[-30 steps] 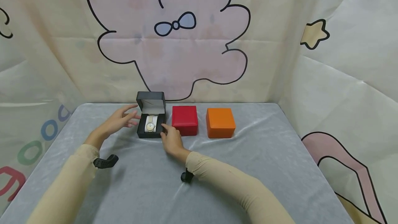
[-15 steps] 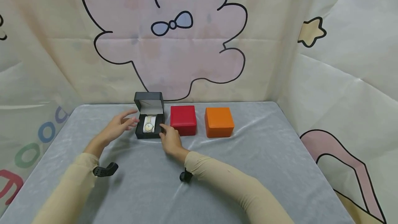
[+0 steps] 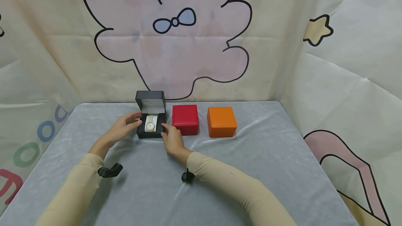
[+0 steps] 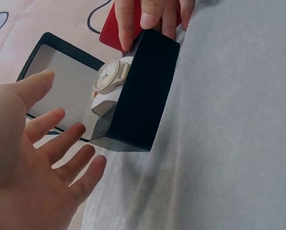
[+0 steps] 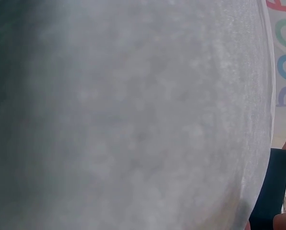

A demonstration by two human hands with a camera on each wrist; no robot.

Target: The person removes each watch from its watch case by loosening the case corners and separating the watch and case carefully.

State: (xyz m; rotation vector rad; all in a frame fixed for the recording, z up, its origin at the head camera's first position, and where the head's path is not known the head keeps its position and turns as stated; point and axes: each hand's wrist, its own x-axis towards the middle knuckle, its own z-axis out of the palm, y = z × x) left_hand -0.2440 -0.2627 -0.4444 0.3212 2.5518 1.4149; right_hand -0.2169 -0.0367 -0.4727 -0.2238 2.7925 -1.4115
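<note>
On grey surface (image 3: 144, 191), toward far edge and left of centre: black box (image 3: 150, 135), level, lid (image 3: 150, 94) tilted up and back at rear, pale lining facing forward. Inside: wristwatch (image 3: 150, 127), light strap, round pale dial, wrapped around white cushion (image 4: 103, 105).

Left hand (image 3: 120, 128): fingers spread and slightly bent, thumb well apart from them, palm without load; just beside left end of black box. Contact at fingertips: cannot tell.

Right hand (image 3: 172, 140): at right end of black box, touching; thumb at front corner, forefinger over right rim. Pinching or merely resting there: cannot tell.

To right of black box, in a row: red box (image 3: 185, 119), closed, just beside; then orange box (image 3: 222, 122), closed, with gap between.

On both arms: cream sleeves (image 3: 72, 191), with black wrist straps (image 3: 110, 171) near cuffs. Behind: hanging fabric with pink cartoon figure (image 3: 188, 55), blue bow tie (image 3: 161, 25); yellow star (image 3: 318, 30) farther right.

Right wrist view: mostly blurred grey; black box and wristwatch only partly visible at lower right.
</note>
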